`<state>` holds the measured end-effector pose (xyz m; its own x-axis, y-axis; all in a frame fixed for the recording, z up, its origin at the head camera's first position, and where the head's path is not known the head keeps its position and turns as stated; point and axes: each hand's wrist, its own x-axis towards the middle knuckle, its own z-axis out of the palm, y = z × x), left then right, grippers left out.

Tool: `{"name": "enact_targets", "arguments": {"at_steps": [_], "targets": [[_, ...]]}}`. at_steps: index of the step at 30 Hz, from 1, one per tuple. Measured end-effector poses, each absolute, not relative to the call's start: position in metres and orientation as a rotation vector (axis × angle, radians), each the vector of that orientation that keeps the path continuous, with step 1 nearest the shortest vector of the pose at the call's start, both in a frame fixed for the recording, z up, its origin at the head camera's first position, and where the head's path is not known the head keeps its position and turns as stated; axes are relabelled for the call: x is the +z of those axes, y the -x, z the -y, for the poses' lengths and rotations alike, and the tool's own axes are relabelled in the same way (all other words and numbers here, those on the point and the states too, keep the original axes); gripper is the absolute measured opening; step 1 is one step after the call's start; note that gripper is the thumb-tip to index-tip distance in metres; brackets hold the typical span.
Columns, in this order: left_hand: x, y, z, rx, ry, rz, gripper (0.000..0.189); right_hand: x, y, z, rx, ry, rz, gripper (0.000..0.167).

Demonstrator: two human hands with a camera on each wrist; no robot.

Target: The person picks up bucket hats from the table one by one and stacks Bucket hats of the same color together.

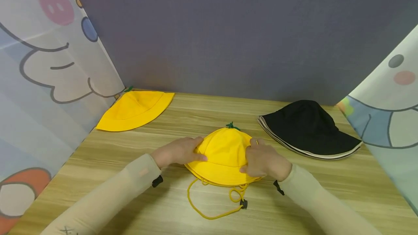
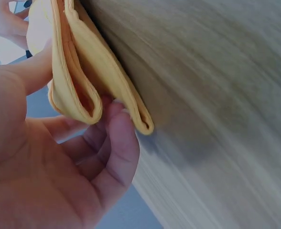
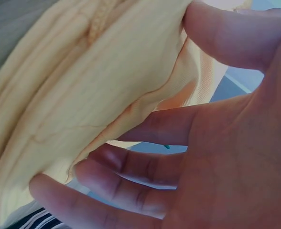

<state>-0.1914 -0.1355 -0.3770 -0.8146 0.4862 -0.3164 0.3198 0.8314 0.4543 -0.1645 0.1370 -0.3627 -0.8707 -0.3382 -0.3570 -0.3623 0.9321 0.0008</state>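
Note:
A yellow bucket hat (image 1: 225,151) with a small green sprout on its crown lies on the table in front of me, its brim toward me. My left hand (image 1: 181,151) grips its left side, thumb on the front and fingers behind. Two folded yellow fabric edges (image 2: 78,95) show there in the left wrist view, with curled fingertips (image 2: 121,138) at the lower one. On the other side my right hand (image 1: 262,158) holds the hat with thumb and spread fingers (image 3: 131,167). A yellow chin cord (image 1: 209,217) with a black cord lock (image 1: 243,203) trails below the brim.
Another yellow hat (image 1: 135,110) lies folded at the back left. Black bucket hats with pale edges (image 1: 310,130) lie stacked at the right. A grey panel (image 1: 228,39) closes off the back of the wooden table (image 1: 209,110), and cartoon-printed sheets (image 1: 49,119) line both sides.

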Motion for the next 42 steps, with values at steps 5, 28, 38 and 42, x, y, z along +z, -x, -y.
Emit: {"name": "enact_targets", "arguments": {"at_steps": [5,28,38,42], "targets": [[-0.373,0.192,0.142,0.514,-0.606,-2.601,0.064,-0.362,0.166,-0.137,0.075,0.530,-2.731,0.040],[-0.369,0.234,0.197,0.555,-0.562,-2.918,0.023,-0.364,0.168,-0.140,0.085,0.535,-2.739,0.046],[-0.363,0.261,0.238,0.235,-0.580,-3.202,0.008,-0.364,0.169,-0.141,0.086,0.530,-2.745,0.048],[-0.363,0.270,0.257,0.172,-0.583,-3.250,0.009,-0.364,0.169,-0.141,0.075,0.537,-2.744,0.047]]}}
